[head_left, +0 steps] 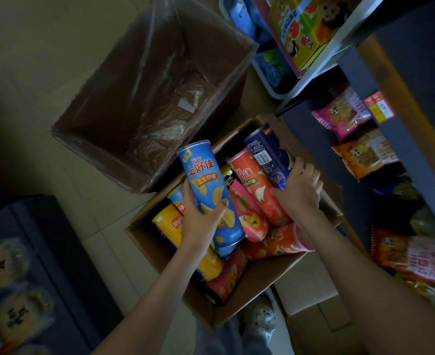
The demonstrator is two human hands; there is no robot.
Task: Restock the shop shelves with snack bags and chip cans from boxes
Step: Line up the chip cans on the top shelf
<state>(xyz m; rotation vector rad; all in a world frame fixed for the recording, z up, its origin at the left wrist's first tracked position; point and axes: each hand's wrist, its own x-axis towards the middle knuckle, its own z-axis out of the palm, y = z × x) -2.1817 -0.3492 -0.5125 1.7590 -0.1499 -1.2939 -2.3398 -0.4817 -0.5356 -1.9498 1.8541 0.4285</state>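
An open cardboard box (262,285) on the floor holds several chip cans lying on their sides: red, pink, yellow and blue ones. My left hand (202,219) grips a light blue Oishi can (207,183), lifted above the box with its lid pointing away from me. My right hand (301,187) reaches into the box's right side, fingers wrapped round the lower end of a dark blue can (267,152) that leans on a red can (256,185).
A bigger cardboard box (144,98) lined with clear plastic stands behind, with no goods inside. Dark shelves (380,139) on the right carry snack bags (344,114). A low shelf (44,252) at lower left holds pale bags. My shoe (260,319) is beside the can box.
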